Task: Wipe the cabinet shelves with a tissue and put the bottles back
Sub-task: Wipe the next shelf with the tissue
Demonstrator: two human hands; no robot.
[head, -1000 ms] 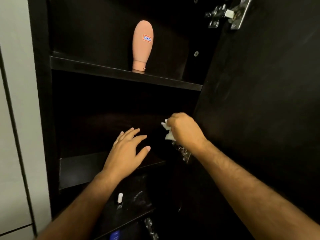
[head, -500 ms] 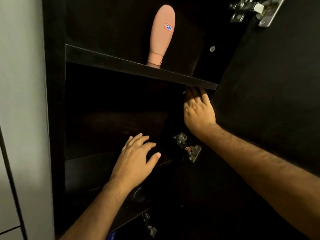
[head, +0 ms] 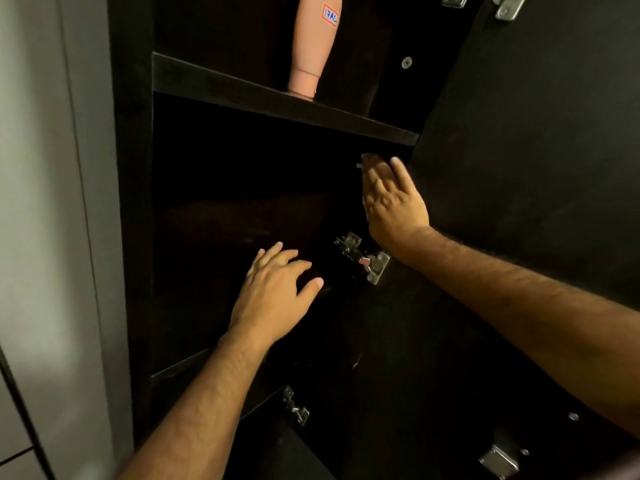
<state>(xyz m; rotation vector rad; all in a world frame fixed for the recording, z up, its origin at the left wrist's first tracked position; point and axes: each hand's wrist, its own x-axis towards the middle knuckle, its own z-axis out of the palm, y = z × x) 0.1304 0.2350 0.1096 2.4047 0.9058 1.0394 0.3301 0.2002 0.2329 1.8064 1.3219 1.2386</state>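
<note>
Head view puts me mid-wipe: right hand [head: 391,199] flat against the cabinet's wall at 1 o'clock, tissue [head: 358,165] barely peeking out, left hand [head: 273,299] spread idle, pink bottle [head: 313,46] shelved at 12; next, sweep downward.

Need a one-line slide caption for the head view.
Right hand wipes under the upper shelf holding a pink bottle; left hand hovers open.
</note>
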